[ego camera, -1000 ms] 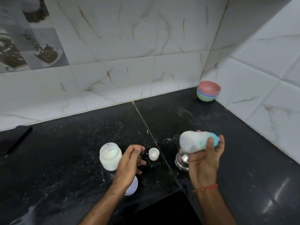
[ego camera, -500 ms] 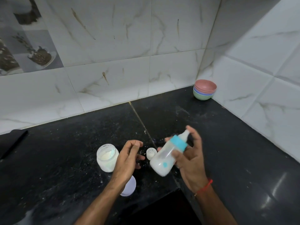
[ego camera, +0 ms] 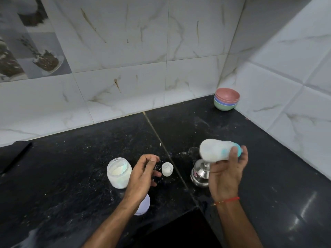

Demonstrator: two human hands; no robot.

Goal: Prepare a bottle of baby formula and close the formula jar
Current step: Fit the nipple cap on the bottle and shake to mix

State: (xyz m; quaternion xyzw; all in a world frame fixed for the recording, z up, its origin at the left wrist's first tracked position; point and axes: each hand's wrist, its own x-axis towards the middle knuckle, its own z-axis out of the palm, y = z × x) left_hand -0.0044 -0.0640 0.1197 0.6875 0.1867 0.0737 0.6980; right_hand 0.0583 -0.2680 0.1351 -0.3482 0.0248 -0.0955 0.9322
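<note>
Right hand [ego camera: 226,173] around sideways baby bottle [ego camera: 217,152] (blurred), left hand [ego camera: 142,173] empty.

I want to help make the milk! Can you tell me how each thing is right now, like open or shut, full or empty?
Baby bottle: capped, lying sideways in the right hand, milky inside.
Formula jar: open, upright, powder inside.
Jar lid: off, lying on the counter, partly under the left arm.
Small white cap: off, standing on the counter.
Steel pot: standing behind the right hand.
Bowls: stacked in the corner.
Left hand: holding nothing.
</note>
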